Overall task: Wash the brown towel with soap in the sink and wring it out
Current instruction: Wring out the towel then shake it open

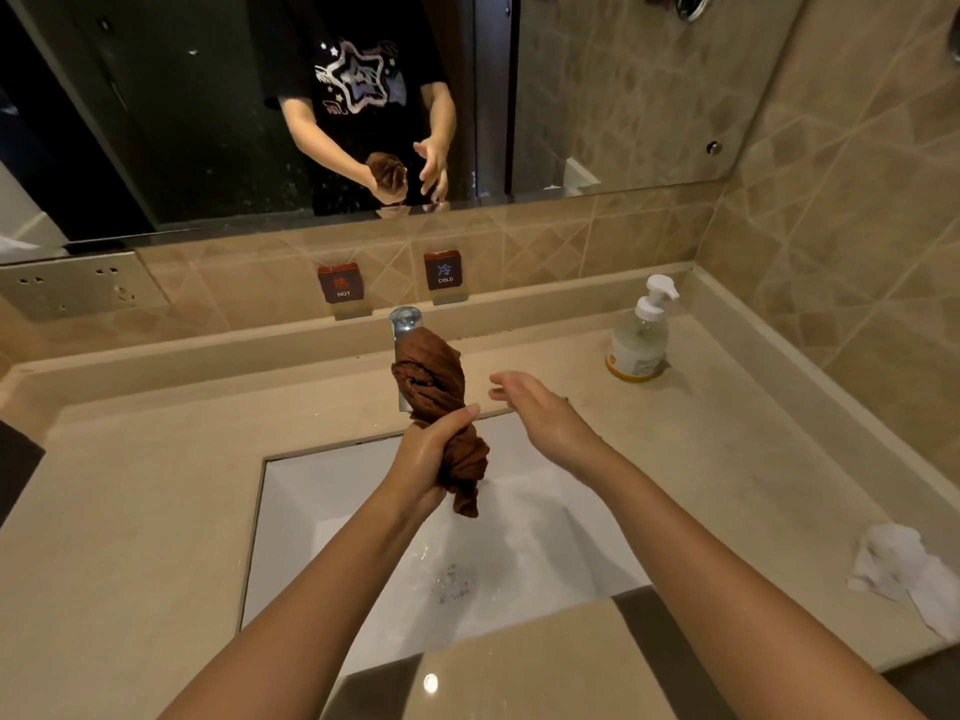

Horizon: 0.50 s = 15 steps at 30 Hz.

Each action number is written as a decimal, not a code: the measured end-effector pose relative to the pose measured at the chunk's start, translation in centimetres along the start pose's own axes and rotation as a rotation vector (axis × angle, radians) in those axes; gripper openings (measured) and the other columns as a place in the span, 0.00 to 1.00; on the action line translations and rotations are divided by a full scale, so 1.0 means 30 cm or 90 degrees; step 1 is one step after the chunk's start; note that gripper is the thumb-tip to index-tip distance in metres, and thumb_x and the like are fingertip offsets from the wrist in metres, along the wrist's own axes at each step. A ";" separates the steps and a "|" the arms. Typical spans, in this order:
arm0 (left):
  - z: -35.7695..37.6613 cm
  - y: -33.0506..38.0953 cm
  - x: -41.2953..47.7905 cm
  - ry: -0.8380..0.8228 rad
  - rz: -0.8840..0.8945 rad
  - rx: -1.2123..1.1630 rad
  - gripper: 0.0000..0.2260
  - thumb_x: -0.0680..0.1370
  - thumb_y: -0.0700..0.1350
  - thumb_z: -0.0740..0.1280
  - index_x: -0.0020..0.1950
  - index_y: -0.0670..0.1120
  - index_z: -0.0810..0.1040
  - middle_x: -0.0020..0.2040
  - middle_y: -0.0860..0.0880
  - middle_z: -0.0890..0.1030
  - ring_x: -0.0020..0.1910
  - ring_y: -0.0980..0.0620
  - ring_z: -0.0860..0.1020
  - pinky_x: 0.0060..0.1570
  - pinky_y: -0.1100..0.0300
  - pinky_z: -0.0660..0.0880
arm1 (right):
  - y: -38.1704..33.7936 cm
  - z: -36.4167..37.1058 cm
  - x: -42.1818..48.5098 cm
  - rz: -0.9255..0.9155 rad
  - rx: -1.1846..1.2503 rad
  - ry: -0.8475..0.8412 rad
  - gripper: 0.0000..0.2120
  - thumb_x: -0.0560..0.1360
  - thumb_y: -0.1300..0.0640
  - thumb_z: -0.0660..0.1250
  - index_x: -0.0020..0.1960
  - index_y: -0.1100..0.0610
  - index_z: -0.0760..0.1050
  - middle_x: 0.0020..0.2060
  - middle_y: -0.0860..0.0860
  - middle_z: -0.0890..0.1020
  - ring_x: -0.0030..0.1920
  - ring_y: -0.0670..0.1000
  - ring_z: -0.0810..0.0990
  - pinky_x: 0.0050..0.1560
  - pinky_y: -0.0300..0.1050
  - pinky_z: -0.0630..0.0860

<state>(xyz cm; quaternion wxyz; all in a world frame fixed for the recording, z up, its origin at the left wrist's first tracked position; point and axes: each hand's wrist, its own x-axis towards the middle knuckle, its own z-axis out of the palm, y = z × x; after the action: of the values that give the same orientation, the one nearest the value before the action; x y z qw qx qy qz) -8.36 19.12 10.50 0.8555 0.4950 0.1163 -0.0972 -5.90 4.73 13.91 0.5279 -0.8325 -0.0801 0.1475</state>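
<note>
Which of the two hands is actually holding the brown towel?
The left hand grips the twisted brown towel; the right hand beside it is open and empty.

The brown towel (439,407) is soft, ribbed cloth, twisted and matt; the sink (291,517) is smooth, glossy white, wet in its basin; the bench (145,491) is polished beige stone; the tap (406,320) is shiny metal; the soap bottle (638,340) is clear plastic; the crumpled white tissue (904,574) at the bench's right edge looks like paper.

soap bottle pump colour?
White pump on a clear soap bottle with an orange base. Head view, the only one, on the counter right of the sink.
</note>
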 end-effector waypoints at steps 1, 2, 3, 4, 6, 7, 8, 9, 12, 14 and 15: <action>0.008 0.001 -0.009 0.005 0.007 0.020 0.19 0.76 0.37 0.65 0.29 0.46 0.60 0.21 0.51 0.59 0.17 0.54 0.58 0.21 0.66 0.60 | -0.026 0.003 0.009 -0.023 -0.018 -0.012 0.23 0.80 0.43 0.50 0.69 0.52 0.66 0.63 0.49 0.75 0.62 0.47 0.71 0.56 0.41 0.64; 0.016 -0.001 -0.016 0.014 0.011 0.046 0.19 0.76 0.36 0.65 0.30 0.46 0.60 0.21 0.50 0.59 0.17 0.54 0.57 0.21 0.67 0.59 | -0.049 0.009 0.016 -0.043 -0.033 -0.021 0.23 0.79 0.42 0.53 0.68 0.53 0.66 0.62 0.50 0.76 0.60 0.48 0.73 0.54 0.40 0.67; 0.025 -0.003 -0.024 0.023 0.011 0.078 0.18 0.76 0.35 0.64 0.30 0.45 0.61 0.22 0.50 0.59 0.17 0.54 0.57 0.21 0.67 0.58 | -0.069 0.016 0.020 -0.054 -0.052 -0.024 0.24 0.77 0.40 0.56 0.67 0.54 0.67 0.59 0.50 0.77 0.58 0.48 0.74 0.50 0.40 0.69; 0.035 -0.005 -0.030 0.033 0.005 0.111 0.17 0.76 0.35 0.63 0.30 0.45 0.62 0.22 0.49 0.59 0.17 0.53 0.58 0.21 0.67 0.58 | -0.084 0.025 0.024 -0.063 -0.084 -0.019 0.26 0.75 0.39 0.60 0.64 0.55 0.69 0.56 0.50 0.77 0.54 0.49 0.76 0.47 0.40 0.71; 0.050 -0.004 -0.041 0.047 0.001 0.180 0.15 0.75 0.35 0.63 0.30 0.44 0.63 0.20 0.49 0.62 0.17 0.52 0.61 0.23 0.65 0.59 | -0.097 0.033 0.031 -0.077 -0.147 0.022 0.27 0.70 0.37 0.65 0.59 0.57 0.71 0.50 0.51 0.77 0.48 0.49 0.76 0.42 0.41 0.72; 0.049 0.001 -0.045 0.050 0.011 0.211 0.14 0.75 0.36 0.64 0.31 0.43 0.65 0.19 0.49 0.64 0.16 0.52 0.62 0.23 0.65 0.61 | -0.101 0.031 0.031 -0.072 -0.141 0.037 0.27 0.70 0.38 0.67 0.57 0.57 0.71 0.48 0.51 0.76 0.47 0.49 0.76 0.41 0.41 0.73; 0.044 0.011 -0.048 0.043 0.022 0.239 0.13 0.75 0.37 0.67 0.32 0.43 0.68 0.19 0.49 0.66 0.17 0.52 0.64 0.23 0.64 0.63 | -0.103 0.023 0.030 -0.058 -0.104 0.035 0.25 0.70 0.40 0.68 0.58 0.58 0.72 0.48 0.51 0.77 0.47 0.49 0.77 0.42 0.41 0.75; 0.036 0.026 -0.053 0.019 0.029 0.270 0.11 0.75 0.39 0.68 0.34 0.43 0.71 0.20 0.50 0.69 0.18 0.53 0.67 0.23 0.63 0.65 | -0.102 0.011 0.030 -0.042 -0.048 0.018 0.23 0.71 0.43 0.68 0.59 0.58 0.73 0.48 0.51 0.78 0.49 0.50 0.78 0.46 0.44 0.78; 0.015 0.084 -0.077 -0.117 -0.004 0.298 0.07 0.75 0.43 0.69 0.46 0.41 0.75 0.30 0.50 0.76 0.27 0.53 0.76 0.29 0.61 0.74 | -0.091 -0.039 0.020 -0.037 0.113 -0.044 0.17 0.74 0.51 0.68 0.59 0.60 0.76 0.51 0.56 0.83 0.53 0.55 0.82 0.55 0.53 0.80; 0.000 0.121 -0.087 -0.160 -0.050 0.241 0.13 0.74 0.44 0.70 0.55 0.40 0.75 0.42 0.44 0.80 0.39 0.47 0.81 0.39 0.56 0.80 | -0.093 -0.070 0.007 -0.051 0.159 -0.058 0.15 0.75 0.53 0.67 0.57 0.61 0.78 0.50 0.59 0.84 0.52 0.57 0.82 0.56 0.57 0.78; -0.010 0.138 -0.087 -0.168 -0.056 0.205 0.15 0.74 0.44 0.70 0.58 0.40 0.75 0.46 0.42 0.80 0.44 0.45 0.81 0.43 0.53 0.81 | -0.097 -0.084 0.001 -0.056 0.162 -0.061 0.15 0.75 0.53 0.67 0.56 0.62 0.78 0.49 0.59 0.84 0.52 0.58 0.82 0.57 0.57 0.78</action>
<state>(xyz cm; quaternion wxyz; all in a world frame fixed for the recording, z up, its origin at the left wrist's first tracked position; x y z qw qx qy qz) -9.73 21.54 14.56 0.7682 0.6026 0.0079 -0.2160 -4.97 3.85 17.55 0.6308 -0.7465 -0.1222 0.1727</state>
